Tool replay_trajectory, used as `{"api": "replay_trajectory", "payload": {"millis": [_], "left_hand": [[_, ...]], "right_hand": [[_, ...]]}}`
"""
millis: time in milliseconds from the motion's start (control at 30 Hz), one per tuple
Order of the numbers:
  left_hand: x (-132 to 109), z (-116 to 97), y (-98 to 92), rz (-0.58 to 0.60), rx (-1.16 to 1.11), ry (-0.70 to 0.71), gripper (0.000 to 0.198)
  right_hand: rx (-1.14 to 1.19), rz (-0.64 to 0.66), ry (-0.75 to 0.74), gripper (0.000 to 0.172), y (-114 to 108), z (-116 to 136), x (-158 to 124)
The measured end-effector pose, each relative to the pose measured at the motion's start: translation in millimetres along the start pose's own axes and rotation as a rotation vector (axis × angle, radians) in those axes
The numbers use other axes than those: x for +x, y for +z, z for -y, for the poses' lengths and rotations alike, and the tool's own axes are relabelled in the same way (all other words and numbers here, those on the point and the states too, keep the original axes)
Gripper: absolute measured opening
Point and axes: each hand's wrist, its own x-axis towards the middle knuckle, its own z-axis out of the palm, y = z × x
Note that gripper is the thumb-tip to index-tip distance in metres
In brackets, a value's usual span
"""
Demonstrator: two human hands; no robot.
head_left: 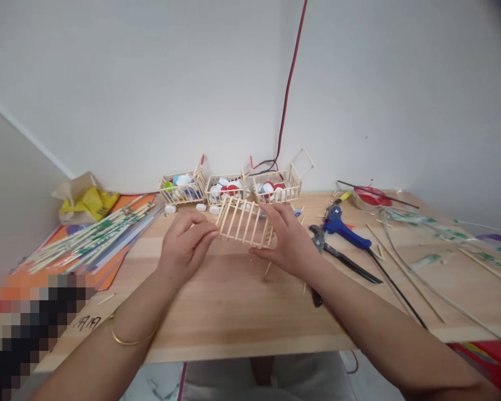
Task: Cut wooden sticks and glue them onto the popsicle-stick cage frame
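I hold a small lattice frame of thin wooden sticks (242, 223) just above the wooden table (234, 301). My left hand (186, 245) pinches its left end with the fingertips pressed together. My right hand (290, 242) grips its right end, fingers curled around the frame's edge. Behind the frame stand three small stick baskets (229, 189) in a row by the wall, each filled with coloured bottle caps.
A blue glue gun (344, 225) and dark pliers (338, 256) lie right of my right hand. A bundle of chopsticks (92, 236) rests on orange paper at left, near a yellow bag (87, 200). A red tape roll (371, 196) and long bamboo strips (421, 262) lie at right.
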Motion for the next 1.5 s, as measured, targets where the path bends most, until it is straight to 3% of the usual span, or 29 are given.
{"api": "replay_trajectory", "payload": {"millis": [167, 533, 800, 967, 1300, 1500], "left_hand": [[-3.1, -2.2, 9.2, 0.034, -0.013, 0.039, 0.015], [-3.2, -6.5, 15.5, 0.120, 0.103, 0.061, 0.005], [-4.5, -8.1, 9.7, -0.090, 0.135, 0.017, 0.016], [-6.0, -6.7, 13.2, -0.039, 0.153, 0.033, 0.034], [-5.8, -12.8, 14.5, 0.032, 0.127, -0.036, 0.005], [-4.9, -19.7, 10.5, -0.083, 0.097, 0.014, 0.006]], "right_hand": [[-0.116, -0.020, -0.080, 0.085, 2.4, 3.2, -2.0], [-0.196, -0.080, -0.207, 0.086, 1.6, 10.8, -2.8], [-0.169, -0.038, -0.237, 0.091, 2.3, 10.9, -5.3], [-0.196, -0.045, -0.289, 0.088, 3.2, 15.2, -8.5], [-0.195, -0.064, -0.356, 0.077, 5.1, 20.2, -9.7], [-0.167, -0.016, -0.308, 0.084, 2.4, 22.1, -9.7]]}}
